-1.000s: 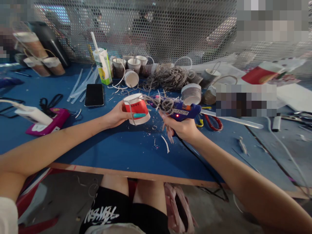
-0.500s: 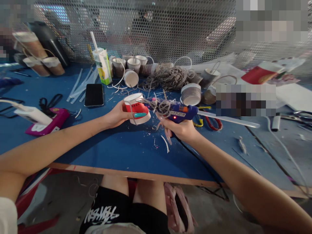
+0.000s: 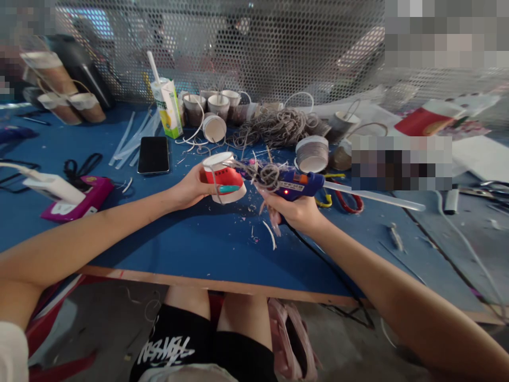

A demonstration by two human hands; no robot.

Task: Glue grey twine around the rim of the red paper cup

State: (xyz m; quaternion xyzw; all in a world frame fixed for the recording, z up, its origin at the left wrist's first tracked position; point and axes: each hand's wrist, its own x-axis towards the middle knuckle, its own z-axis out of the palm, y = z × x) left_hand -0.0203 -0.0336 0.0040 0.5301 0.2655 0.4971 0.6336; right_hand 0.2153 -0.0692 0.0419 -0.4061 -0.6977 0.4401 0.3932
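Observation:
My left hand (image 3: 194,185) is wrapped round a red and white paper cup (image 3: 223,178), tilted on its side, with a grey cord across it. The thumb, with a long teal nail, lies on the cup's side. My right hand (image 3: 294,209) grips a blue glue gun (image 3: 304,183) that has a small red light lit and a long clear glue stick (image 3: 374,197) out of its back. Tangled grey twine (image 3: 269,175) clings round the front of the gun. The gun's nozzle is at the cup's side near the rim; whether they touch is unclear.
Behind my hands lie a twine heap (image 3: 284,127), several twine-wrapped cups (image 3: 312,154) and a drink carton (image 3: 167,109). A phone (image 3: 153,155) and a purple power strip (image 3: 81,199) are to the left. Pliers with red handles (image 3: 350,200) lie right, and a black cable trails off the front edge.
Both hands keep almost the same place. The cup and the glue gun have shifted very slightly to the right.

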